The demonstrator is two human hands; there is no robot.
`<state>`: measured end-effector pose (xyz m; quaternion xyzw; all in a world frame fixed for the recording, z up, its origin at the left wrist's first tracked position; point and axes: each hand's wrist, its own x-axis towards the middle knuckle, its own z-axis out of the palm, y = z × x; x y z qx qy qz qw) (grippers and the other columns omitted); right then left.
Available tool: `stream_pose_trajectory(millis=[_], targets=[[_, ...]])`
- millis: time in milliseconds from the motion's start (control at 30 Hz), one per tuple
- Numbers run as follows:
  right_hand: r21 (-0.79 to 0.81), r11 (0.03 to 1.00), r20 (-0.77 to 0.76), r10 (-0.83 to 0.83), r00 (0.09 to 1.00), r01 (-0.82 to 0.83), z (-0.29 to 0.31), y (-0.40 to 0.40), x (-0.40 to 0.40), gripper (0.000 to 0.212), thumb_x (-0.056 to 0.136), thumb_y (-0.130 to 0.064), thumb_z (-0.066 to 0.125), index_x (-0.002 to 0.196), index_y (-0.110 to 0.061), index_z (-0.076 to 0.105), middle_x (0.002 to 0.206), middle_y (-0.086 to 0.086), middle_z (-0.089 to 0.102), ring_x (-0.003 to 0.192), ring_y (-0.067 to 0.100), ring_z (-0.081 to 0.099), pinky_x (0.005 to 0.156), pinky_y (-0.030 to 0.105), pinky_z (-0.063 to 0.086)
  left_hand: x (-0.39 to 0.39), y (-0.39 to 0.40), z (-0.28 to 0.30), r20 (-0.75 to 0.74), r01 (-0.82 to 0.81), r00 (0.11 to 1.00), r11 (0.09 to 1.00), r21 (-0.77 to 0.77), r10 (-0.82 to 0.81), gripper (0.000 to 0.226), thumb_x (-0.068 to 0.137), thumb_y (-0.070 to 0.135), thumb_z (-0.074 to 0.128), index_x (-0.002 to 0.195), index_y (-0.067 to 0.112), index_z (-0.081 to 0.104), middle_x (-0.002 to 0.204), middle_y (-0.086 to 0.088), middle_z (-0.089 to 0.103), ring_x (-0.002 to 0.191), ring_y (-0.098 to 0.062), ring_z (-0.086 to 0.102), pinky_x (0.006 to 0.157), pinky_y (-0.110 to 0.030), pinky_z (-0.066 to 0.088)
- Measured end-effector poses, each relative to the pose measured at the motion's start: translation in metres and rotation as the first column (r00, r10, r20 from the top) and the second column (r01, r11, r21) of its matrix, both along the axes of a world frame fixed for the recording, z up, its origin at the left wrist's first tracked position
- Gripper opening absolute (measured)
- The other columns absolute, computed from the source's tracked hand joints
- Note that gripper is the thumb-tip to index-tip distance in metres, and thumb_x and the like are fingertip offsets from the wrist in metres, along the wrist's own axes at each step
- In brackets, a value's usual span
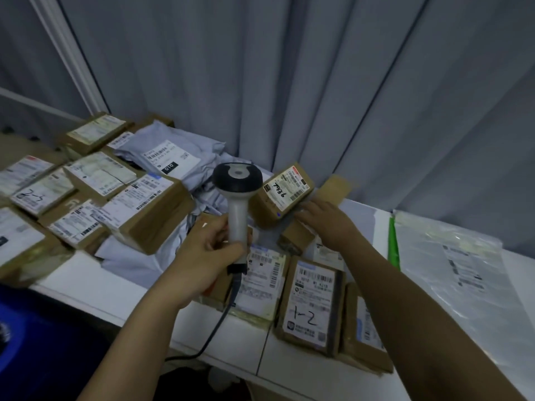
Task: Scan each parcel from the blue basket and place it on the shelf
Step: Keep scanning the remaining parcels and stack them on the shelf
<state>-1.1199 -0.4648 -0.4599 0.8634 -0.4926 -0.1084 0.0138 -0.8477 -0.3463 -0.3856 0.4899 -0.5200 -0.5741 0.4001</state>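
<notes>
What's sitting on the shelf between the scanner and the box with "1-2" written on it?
In the head view, one flat cardboard parcel with a white barcode label lies between the scanner, held in the left hand, and the "1-2" box.

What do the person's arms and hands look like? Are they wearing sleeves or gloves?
No gloves and no sleeves in view: both forearms are bare right to the picture's lower edge. The left hand and right hand are bare too, with no rings, watch or bracelet visible.
</notes>
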Motion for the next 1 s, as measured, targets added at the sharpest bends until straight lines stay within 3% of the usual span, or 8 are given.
stream_pose_trajectory(millis=[100, 233, 300, 367, 467, 667, 867, 1000], targets=[[0.07, 0.992, 0.186, -0.118, 0.975, 0.107, -0.004, -0.006, 0.005, 0.067, 0.083, -0.005, 0.064, 0.144, -0.018, 0.039, 0.154, 0.008, 0.028, 0.142, 0.028, 0.025, 0.113, 0.036, 0.025, 0.006, -0.002, -0.002, -0.017, 0.011, 1.0, 1.0, 0.02, -0.01, 0.044, 0.064, 0.027, 0.064, 0.108, 0.024, 0.063, 0.099, -0.006, 0.068, 0.088, -0.013, 0.066, 0.073, -0.021, 0.053], [0.28, 0.882, 0.669, -0.463, 0.582, 0.38, -0.003, -0.024, 0.045, 0.063, 0.087, -0.019, 0.063, 0.144, -0.015, 0.038, 0.15, 0.011, 0.033, 0.135, 0.031, 0.037, 0.111, 0.043, 0.033, 0.016, -0.003, -0.004, -0.053, -0.045, 0.997, 0.997, 0.065, 0.048, 0.047, 0.068, 0.023, 0.058, 0.115, 0.026, 0.059, 0.097, -0.001, 0.071, 0.09, -0.014, 0.068, 0.072, -0.022, 0.055], [0.404, 0.815, 0.587, -0.579, 0.566, 0.415, -0.005, -0.035, 0.07, 0.09, 0.084, -0.052, 0.064, 0.152, -0.019, 0.017, 0.159, 0.011, 0.016, 0.142, 0.035, 0.024, 0.114, 0.051, 0.027, 0.02, -0.005, -0.004, -0.06, -0.077, 0.995, 0.995, 0.066, 0.081, 0.041, 0.073, 0.019, 0.061, 0.113, 0.026, 0.06, 0.091, -0.001, 0.071, 0.084, -0.014, 0.067, 0.072, -0.022, 0.053], [0.391, 0.783, 0.357, -0.614, 0.704, 0.484, -0.011, -0.041, 0.09, 0.108, 0.079, -0.067, 0.059, 0.154, -0.022, -0.004, 0.161, 0.012, -0.009, 0.146, 0.042, 0.0, 0.117, 0.058, 0.009, 0.024, -0.006, -0.003, -0.067, -0.11, 0.991, 0.991, 0.076, 0.115, 0.031, 0.086, 0.006, 0.061, 0.111, 0.024, 0.06, 0.084, 0.002, 0.07, 0.079, -0.013, 0.064, 0.07, -0.02, 0.053], [0.176, 0.85, 0.248, -0.527, 0.813, 0.497, -0.017, -0.043, 0.104, 0.099, 0.085, -0.061, 0.055, 0.153, -0.025, -0.006, 0.161, 0.012, -0.012, 0.143, 0.048, -0.009, 0.112, 0.063, 0.0, 0.031, -0.005, -0.003, -0.042, -0.11, 0.993, 0.992, 0.061, 0.113, 0.027, 0.082, 0.012, 0.062, 0.105, 0.027, 0.061, 0.085, 0.003, 0.071, 0.08, -0.013, 0.064, 0.072, -0.022, 0.055], [0.215, 0.962, 0.348, -0.234, 0.908, 0.166, -0.014, -0.066, 0.13, 0.082, 0.093, -0.035, 0.06, 0.154, -0.023, 0.006, 0.162, 0.004, -0.006, 0.145, 0.037, -0.015, 0.117, 0.047, 0.005, 0.041, -0.007, -0.006, -0.041, -0.135, 0.99, 0.989, 0.055, 0.137, 0.029, 0.086, 0.012, 0.062, 0.104, 0.033, 0.059, 0.096, -0.001, 0.072, 0.089, -0.014, 0.068, 0.08, -0.028, 0.056], [0.056, 0.964, 0.513, -0.251, 0.821, 0.259, -0.015, -0.061, 0.129, 0.088, 0.082, -0.051, 0.067, 0.153, -0.027, 0.02, 0.162, 0.008, -0.007, 0.147, 0.033, -0.009, 0.116, 0.053, 0.008, 0.046, -0.007, -0.009, -0.016, -0.093, 0.995, 0.995, 0.036, 0.094, 0.041, 0.074, 0.023, 0.06, 0.112, 0.037, 0.055, 0.099, 0.005, 0.072, 0.092, -0.008, 0.068, 0.072, -0.018, 0.054], [0.126, 0.644, 0.464, -0.71, 0.529, 0.755, -0.026, -0.029, 0.088, 0.106, 0.074, -0.077, 0.054, 0.153, -0.023, 0.007, 0.16, 0.018, -0.008, 0.145, 0.043, -0.006, 0.111, 0.064, 0.004, 0.045, -0.008, -0.009, -0.031, -0.108, 0.993, 0.992, 0.062, 0.11, 0.034, 0.09, 0.008, 0.059, 0.109, 0.036, 0.056, 0.096, 0.003, 0.072, 0.09, -0.008, 0.068, 0.072, -0.019, 0.054]])
